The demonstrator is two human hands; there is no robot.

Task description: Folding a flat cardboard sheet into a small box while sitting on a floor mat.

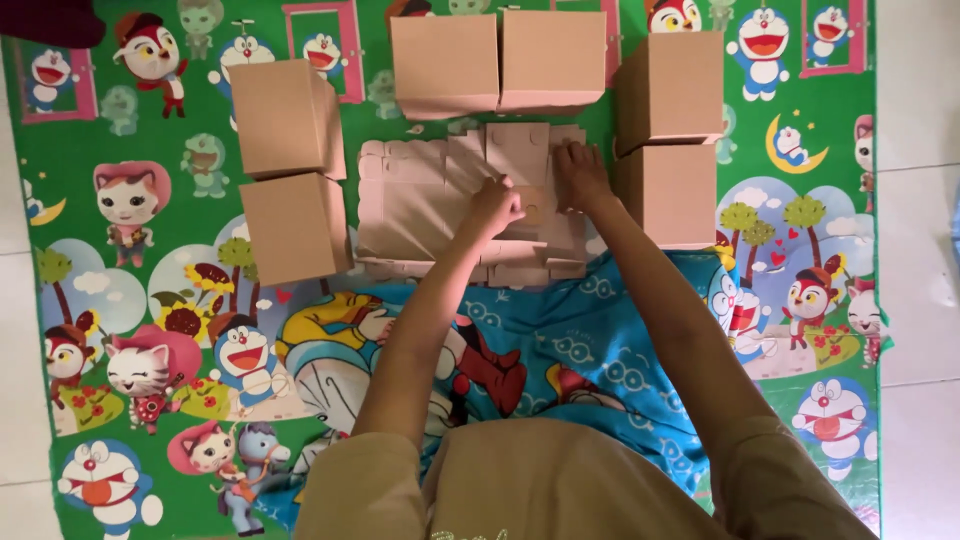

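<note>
Head view: both hands work a flat cardboard blank among folded boxes.

The left hand is curled, pinching a small flap at the centre of the flat cardboard blank; the right hand lies open, pressing the blank at one o'clock. Six folded boxes ring it from nine to three o'clock on the cartoon mat. The fold looks just begun; next calls for firm creasing.

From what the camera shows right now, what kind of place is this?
Probably a room in a home: a cartoon play mat spread over a pale tiled floor, where both hands work on flat cardboard among folded cardboard boxes.
</note>
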